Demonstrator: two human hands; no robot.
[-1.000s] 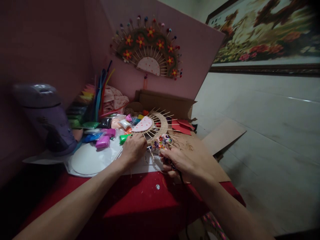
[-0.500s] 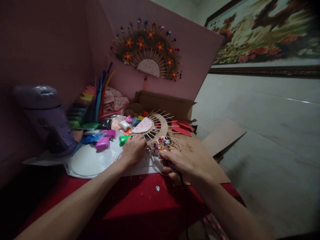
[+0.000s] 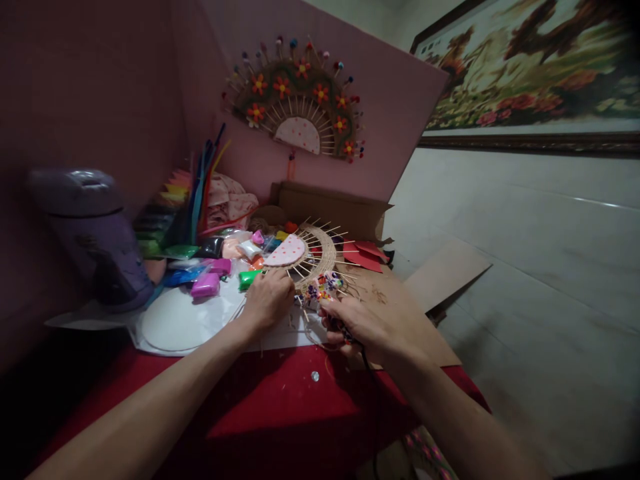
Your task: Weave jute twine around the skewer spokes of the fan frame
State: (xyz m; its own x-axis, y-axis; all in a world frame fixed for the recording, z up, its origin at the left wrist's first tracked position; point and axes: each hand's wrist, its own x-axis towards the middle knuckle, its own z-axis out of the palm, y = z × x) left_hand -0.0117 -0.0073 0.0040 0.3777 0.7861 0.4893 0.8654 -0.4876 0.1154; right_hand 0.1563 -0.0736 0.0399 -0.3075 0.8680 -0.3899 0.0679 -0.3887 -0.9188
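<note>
My left hand (image 3: 271,296) is closed on the near end of a half-round stick fan (image 3: 327,253), beside its pink dotted centre (image 3: 286,251). Thin sticks radiate from that centre, with a band of coiled twine laid across them. My right hand (image 3: 357,323) grips a flower-patterned glue gun (image 3: 325,285) with a small orange light and a black cord trailing down. Its front end is over the near end of the twine band; the exact tip is hard to make out. My left fingertips are partly hidden. A loose strand of twine hangs between my hands.
Bags of coloured clay (image 3: 205,285) and a white disc (image 3: 175,321) lie left, near a purple bottle (image 3: 95,240). Brown cardboard (image 3: 400,320) lies under the right side, with red sheets (image 3: 364,256) behind. A finished fan (image 3: 300,100) hangs on the pink board.
Almost nothing differs. The glue gun and my right hand have shifted very slightly; my left hand stays in place on the fan.
</note>
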